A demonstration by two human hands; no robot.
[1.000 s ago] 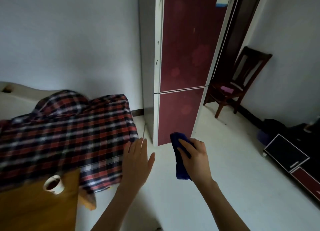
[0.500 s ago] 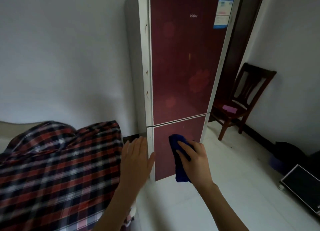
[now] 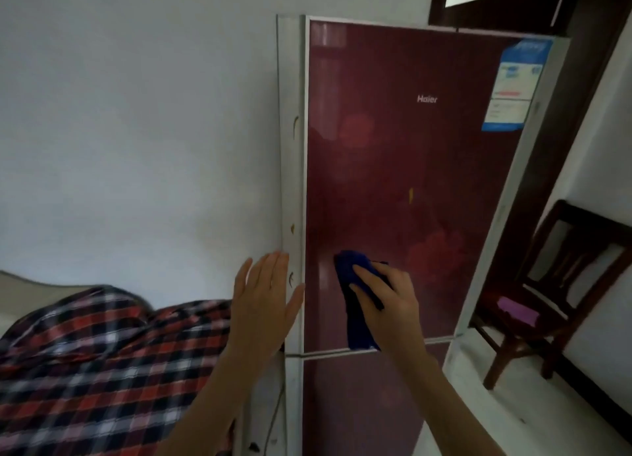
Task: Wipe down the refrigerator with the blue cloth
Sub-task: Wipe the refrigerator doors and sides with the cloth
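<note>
The refrigerator [image 3: 403,168] is tall, with dark red glossy doors and white edges, and fills the middle of the head view. My right hand [image 3: 386,305] grips the blue cloth [image 3: 355,315] in front of the lower part of the upper door, just above the seam between the two doors; whether the cloth touches the door I cannot tell. Part of the cloth hangs below my fingers. My left hand [image 3: 263,301] is open with fingers spread, in front of the fridge's white left edge; contact is unclear.
A plaid red, white and black fabric [image 3: 95,366] covers something at the lower left. A dark wooden chair [image 3: 561,291] with a purple item on its seat stands to the right of the fridge. A dark door frame [image 3: 581,89] rises behind. White wall lies left.
The view has tilted up and moved closer to the fridge. Both hands now sit in front of the upper door instead of the lower one; the right hand still holds the cloth.
</note>
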